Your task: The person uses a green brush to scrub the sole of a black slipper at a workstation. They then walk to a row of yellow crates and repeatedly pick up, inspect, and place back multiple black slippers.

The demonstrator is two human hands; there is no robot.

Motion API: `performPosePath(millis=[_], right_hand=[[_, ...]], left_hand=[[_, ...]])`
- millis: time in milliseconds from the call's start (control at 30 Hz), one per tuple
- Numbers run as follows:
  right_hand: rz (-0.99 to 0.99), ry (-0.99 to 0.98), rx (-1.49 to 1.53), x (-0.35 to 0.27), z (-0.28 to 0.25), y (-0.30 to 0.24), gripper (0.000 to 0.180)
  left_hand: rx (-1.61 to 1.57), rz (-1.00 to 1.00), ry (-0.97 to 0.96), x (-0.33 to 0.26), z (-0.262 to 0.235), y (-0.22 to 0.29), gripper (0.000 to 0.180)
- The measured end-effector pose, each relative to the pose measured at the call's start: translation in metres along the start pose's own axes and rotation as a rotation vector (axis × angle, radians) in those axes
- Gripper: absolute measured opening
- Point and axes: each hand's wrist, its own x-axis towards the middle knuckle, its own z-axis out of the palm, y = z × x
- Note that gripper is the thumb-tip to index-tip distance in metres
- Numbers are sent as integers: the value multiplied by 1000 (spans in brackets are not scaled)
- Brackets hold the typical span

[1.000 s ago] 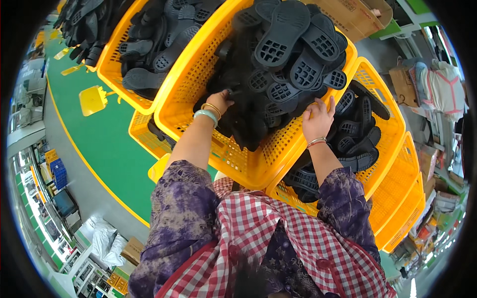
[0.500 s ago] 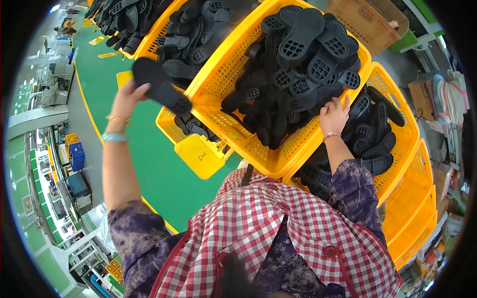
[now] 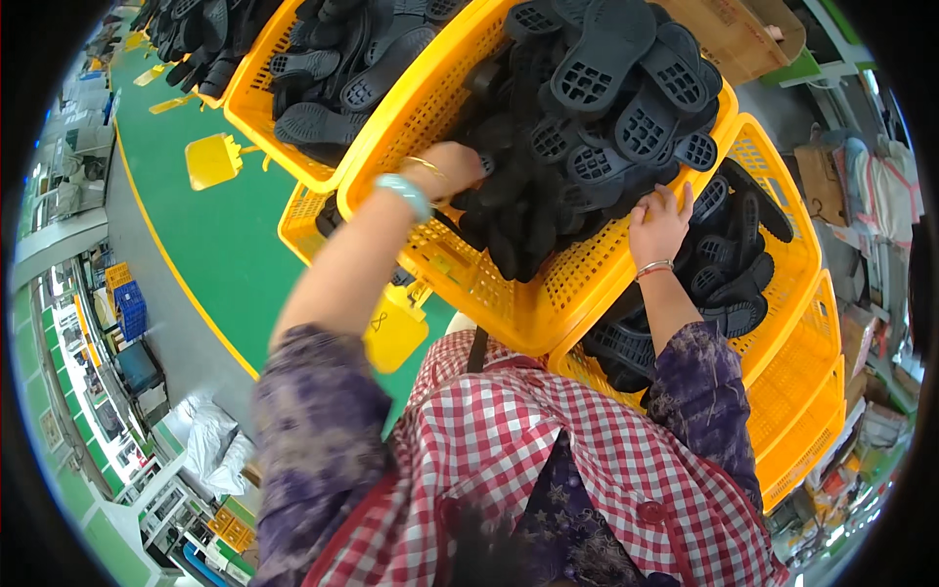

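Observation:
A yellow perforated crate (image 3: 577, 318) stands tilted in front of me, heaped with black shoe soles (image 3: 646, 122) that have gridded heels. My left hand (image 3: 448, 171) reaches over its left wall, fingers curled against a small dark sole end (image 3: 486, 164); the fingertips are partly hidden. On the near right rim of the same crate rests my right hand (image 3: 659, 227), its fingers hooked over the edge beside the soles.
A second yellow crate of soles (image 3: 323, 127) stands at the upper left. Right of me, another crate of soles (image 3: 773, 338) sits over stacked yellow crates (image 3: 807, 430). Yellow paddle-shaped pieces (image 3: 213, 161) jut over the green floor (image 3: 235, 245). A cardboard box (image 3: 734, 39) is behind.
My left hand has swung right, from outside the crate, where it held a black sole, to inside it. That sole no longer shows at the left. My right hand stays on the rim.

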Motion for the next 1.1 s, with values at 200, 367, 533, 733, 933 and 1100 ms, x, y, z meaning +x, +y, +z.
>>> performPosePath(millis=[200,367,533,733,933,1100], right_hand=[[-52,6,22,0,-1,-2,12],[-47,-5,7,-4,3,4,11],[-40,-29,14,0,1,-1,11],[-30,-10,-4,3,0,-4,11],[-75,-15,-26,0,3,2,12],[-105,-22,-39,1,-2,-3,15]], left_hand=[[-433,-298,342,164,184,-83,37],[-277,-488,265,174,190,-60,43],[221,-166,115,161,145,-72,33],[-132,-260,91,177,142,-92,41],[-453,-509,74,182,192,-64,59],[-371,-442,103,168,198,-85,51]])
